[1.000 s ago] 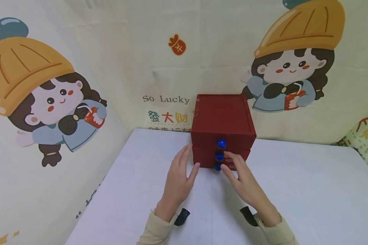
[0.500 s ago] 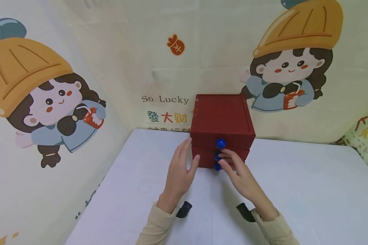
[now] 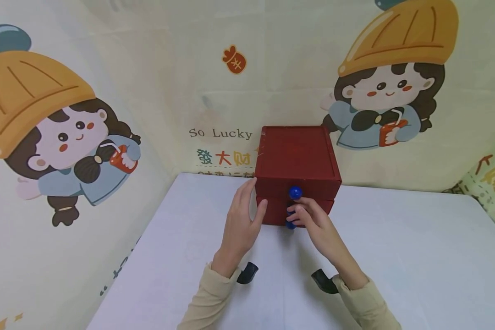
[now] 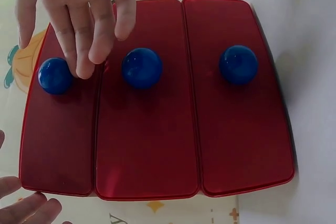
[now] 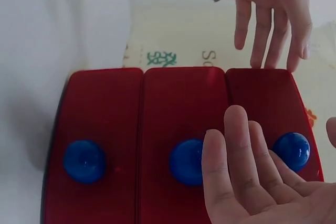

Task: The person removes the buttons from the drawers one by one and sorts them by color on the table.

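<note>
- Our left hand [image 3: 237, 224] is released, its fingers long and nearly straight, thumb spread; it sits at 8 o'clock of the box [image 3: 298, 156], fingertips at its side edge. Whether they touch, we cannot tell.
- Our right hand [image 3: 319, 229], at 5 o'clock, is also released, fingers loosely bent and grasping nothing; its fingertips are just beside the top knob [image 3: 295, 192], contact unclear.
- In the head view we see the box straight ahead at 12 o'clock, upright near the far edge of the white table [image 3: 396, 266].
- Its surface is smooth and softly shiny, with rounded corners on the three drawer fronts [image 4: 147, 145] and narrow seams between.
- The top knob, middle knob [image 4: 142, 68] and bottom knob [image 4: 239, 65] are glossy blue balls, one per front.
- The box is deep red, its lid panel flat with a raised rim.
- Our beige sleeves [image 3: 208, 291] look soft and creased.
</note>
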A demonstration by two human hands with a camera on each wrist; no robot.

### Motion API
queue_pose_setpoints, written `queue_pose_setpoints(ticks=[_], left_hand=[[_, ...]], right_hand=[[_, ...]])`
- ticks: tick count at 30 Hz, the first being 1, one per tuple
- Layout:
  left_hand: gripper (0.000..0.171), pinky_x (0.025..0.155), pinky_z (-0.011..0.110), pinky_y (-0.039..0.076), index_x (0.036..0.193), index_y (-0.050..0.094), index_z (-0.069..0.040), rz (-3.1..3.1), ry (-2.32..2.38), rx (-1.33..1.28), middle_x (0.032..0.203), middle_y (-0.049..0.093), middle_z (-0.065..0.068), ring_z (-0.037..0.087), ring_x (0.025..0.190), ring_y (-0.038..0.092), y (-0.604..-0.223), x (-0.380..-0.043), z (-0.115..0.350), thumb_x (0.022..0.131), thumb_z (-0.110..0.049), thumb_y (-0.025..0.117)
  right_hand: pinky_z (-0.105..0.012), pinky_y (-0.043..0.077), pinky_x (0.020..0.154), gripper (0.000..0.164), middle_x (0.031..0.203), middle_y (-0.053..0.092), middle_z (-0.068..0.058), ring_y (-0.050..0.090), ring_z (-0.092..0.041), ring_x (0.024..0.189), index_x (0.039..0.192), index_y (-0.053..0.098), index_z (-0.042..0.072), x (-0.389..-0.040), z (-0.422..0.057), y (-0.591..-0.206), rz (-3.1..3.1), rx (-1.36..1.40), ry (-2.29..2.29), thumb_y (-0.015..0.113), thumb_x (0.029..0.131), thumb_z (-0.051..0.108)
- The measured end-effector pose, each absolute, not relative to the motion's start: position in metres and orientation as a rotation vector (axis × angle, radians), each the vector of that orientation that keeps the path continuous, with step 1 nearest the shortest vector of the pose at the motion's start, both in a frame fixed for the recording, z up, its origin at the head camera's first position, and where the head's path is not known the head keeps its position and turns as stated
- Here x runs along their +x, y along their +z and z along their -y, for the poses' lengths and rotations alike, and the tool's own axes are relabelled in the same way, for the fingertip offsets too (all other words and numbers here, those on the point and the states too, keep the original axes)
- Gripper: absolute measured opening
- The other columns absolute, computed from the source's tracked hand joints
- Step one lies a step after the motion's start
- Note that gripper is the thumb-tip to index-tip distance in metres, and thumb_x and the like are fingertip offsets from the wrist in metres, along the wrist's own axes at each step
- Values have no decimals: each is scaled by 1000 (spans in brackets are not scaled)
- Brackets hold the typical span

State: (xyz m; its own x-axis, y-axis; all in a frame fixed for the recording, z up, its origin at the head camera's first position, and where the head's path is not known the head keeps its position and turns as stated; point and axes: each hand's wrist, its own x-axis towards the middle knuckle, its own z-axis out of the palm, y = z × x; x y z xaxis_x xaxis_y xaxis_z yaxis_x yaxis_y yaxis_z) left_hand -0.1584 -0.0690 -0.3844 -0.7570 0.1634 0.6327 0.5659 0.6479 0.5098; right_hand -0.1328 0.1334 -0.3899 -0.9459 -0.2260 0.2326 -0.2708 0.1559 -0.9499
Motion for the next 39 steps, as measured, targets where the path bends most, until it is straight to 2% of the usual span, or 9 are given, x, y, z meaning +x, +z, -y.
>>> queue_pose_setpoints(ticks=[9, 16, 25, 34, 39], left_hand=[[54, 102, 30, 36, 142, 33, -14, 2293, -972, -589, 142, 36, -2, 10, 129, 34, -378, -166, 68, 95, -36, 46], [50, 100, 36, 38, 140, 37, -15, 2282, -1000, -601, 140, 38, 3, 15, 128, 36, -374, -175, 68, 96, -37, 45], [45, 97, 34, 41, 136, 44, -18, 2271, -1049, -604, 137, 40, 2, 13, 124, 41, -370, -185, 66, 95, -33, 49], [41, 96, 35, 41, 132, 49, -19, 2266, -1147, -597, 135, 42, 2, 13, 121, 44, -366, -194, 63, 96, -37, 45], [43, 91, 32, 44, 133, 48, -16, 2244, -1212, -598, 132, 45, -1, 11, 112, 47, -368, -198, 62, 96, -37, 45]], right_hand=[[-50, 46, 87, 43, 112, 57, -21, 63, -25, 95, 119, 47, 2, -138, -132, -384, 2345, 384, 2091, 40, 98, 38], [-44, 46, 90, 45, 114, 60, -18, 63, -23, 96, 119, 50, 3, -142, -130, -381, 2342, 339, 2167, 38, 97, 41], [-39, 47, 89, 51, 116, 60, -14, 62, -27, 98, 122, 50, 3, -147, -128, -380, 2308, 329, 2321, 38, 96, 45], [-38, 48, 88, 56, 120, 56, -18, 61, -31, 100, 125, 48, 1, -152, -130, -378, 2281, 348, 2464, 32, 97, 47], [-38, 47, 89, 58, 120, 53, -28, 60, -33, 100, 125, 48, -3, -153, -130, -378, 2221, 360, 2558, 31, 98, 46]])
